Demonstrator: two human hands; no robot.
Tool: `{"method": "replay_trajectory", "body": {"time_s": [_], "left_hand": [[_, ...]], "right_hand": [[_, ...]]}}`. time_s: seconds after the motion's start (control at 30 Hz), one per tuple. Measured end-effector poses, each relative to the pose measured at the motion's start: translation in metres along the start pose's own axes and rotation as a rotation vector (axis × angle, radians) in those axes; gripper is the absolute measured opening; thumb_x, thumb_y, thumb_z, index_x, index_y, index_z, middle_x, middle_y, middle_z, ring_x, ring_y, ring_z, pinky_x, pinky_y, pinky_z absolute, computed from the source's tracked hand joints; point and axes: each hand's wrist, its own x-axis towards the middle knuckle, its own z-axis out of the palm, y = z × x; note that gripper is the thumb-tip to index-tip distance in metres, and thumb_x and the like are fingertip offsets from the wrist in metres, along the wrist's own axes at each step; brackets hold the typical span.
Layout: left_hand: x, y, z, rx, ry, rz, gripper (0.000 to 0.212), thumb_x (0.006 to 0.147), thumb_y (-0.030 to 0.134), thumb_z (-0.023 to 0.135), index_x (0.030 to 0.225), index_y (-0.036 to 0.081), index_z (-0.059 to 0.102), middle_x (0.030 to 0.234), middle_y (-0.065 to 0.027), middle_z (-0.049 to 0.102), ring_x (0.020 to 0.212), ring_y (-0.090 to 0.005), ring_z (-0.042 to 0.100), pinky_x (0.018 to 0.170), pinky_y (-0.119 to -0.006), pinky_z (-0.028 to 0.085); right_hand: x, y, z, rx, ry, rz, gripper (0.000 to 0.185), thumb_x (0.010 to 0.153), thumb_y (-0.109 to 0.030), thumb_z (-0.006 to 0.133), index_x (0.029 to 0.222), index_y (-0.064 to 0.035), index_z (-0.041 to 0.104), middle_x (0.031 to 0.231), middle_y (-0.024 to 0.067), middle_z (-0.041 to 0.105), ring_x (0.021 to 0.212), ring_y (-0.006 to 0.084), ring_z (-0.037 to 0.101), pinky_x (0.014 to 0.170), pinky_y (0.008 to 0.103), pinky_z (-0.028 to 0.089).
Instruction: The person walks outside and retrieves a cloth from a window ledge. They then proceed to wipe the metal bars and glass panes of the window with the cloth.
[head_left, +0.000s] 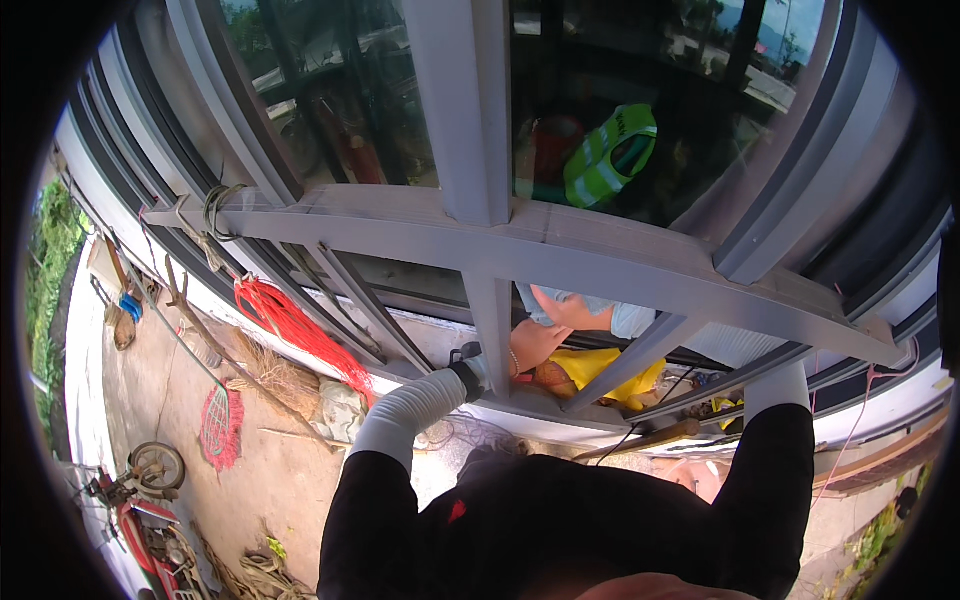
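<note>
Both my arms reach through a grey metal window grille (480, 251). My left hand (536, 343), with a beaded bracelet and a black watch (466, 375) at the wrist, meets my right hand (581, 311) behind the bars. A light-blue cloth (535, 304) shows around the right fingers, which appear closed on it. The left fingers overlap the right hand, and their grip is unclear. The crossbar hides the upper part of the cloth. Below the hands lies a yellow cloth or bag (611, 373) on the sill.
A green reflective vest (611, 156) shows at the glass. Red plastic strands (300, 322) hang from the grille at left, near a long branch (240, 367). A wooden handle (660, 435) lies below the sill. A red motorcycle (146, 536) stands lower left.
</note>
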Motion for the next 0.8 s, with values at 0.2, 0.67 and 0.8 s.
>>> {"method": "replay_trajectory", "body": {"time_s": [0.2, 0.67, 0.8], "left_hand": [[0.016, -0.026, 0.051, -0.232, 0.576, 0.195, 0.03, 0.092, 0.021, 0.053, 0.115, 0.003, 0.061, 0.104, -0.0182, 0.063, 0.104, -0.0317, 0.06, 0.09, -0.045, 0.045], [-0.025, -0.018, 0.025, -0.427, -0.091, 0.039, 0.046, 0.093, 0.007, 0.049, 0.138, 0.011, 0.043, 0.112, -0.022, 0.06, 0.098, -0.0335, 0.062, 0.083, -0.039, 0.05], [-0.035, -0.019, 0.009, -0.39, -0.168, 0.037, 0.058, 0.089, 0.002, 0.051, 0.144, 0.015, 0.039, 0.104, -0.0242, 0.059, 0.09, -0.0339, 0.062, 0.075, -0.037, 0.052]], "right_hand": [[-0.015, 0.011, 0.01, 0.023, -0.121, 0.012, 0.059, 0.074, -0.002, 0.06, 0.132, -0.0077, 0.051, 0.141, 0.0096, 0.045, 0.107, 0.0314, 0.062, 0.089, 0.0388, 0.051], [-0.083, 0.019, 0.051, 0.108, -0.383, 0.062, 0.051, 0.076, -0.005, 0.06, 0.127, -0.0069, 0.054, 0.133, 0.0102, 0.05, 0.107, 0.0303, 0.062, 0.089, 0.0382, 0.051], [-0.091, 0.02, 0.051, 0.109, -0.412, 0.068, 0.049, 0.077, -0.005, 0.06, 0.126, -0.0067, 0.055, 0.131, 0.0103, 0.052, 0.106, 0.03, 0.062, 0.089, 0.038, 0.051]]}}
